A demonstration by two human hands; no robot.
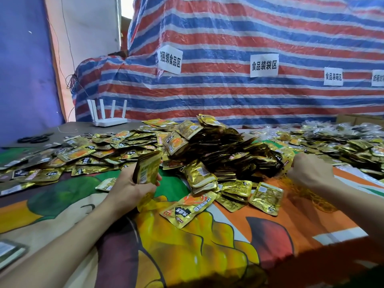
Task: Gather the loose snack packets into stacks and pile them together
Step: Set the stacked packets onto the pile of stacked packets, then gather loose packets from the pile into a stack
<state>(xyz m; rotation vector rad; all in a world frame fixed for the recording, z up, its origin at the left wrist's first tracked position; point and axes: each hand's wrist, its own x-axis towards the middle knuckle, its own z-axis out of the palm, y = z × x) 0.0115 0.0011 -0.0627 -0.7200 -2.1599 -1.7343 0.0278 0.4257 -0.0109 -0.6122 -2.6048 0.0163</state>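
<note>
Gold snack packets lie loose all over the table, rising into a big heap (209, 146) at the centre. My left hand (133, 186) grips an upright stack of gold packets (146, 168) just left of the heap. My right hand (307, 170) is curled at the heap's right edge, its fingers on a yellow mesh net (301, 193) that trails along my forearm; whether it also pinches a packet is hidden. Loose packets (187, 208) lie flat on the cloth between my two arms.
A colourful printed cloth (207, 252) covers the table. A white router (109, 120) stands at the back left near black rubber bands (34, 139). Bagged packets (342, 134) pile at the far right. A striped tarpaulin (228, 38) with paper signs hangs behind.
</note>
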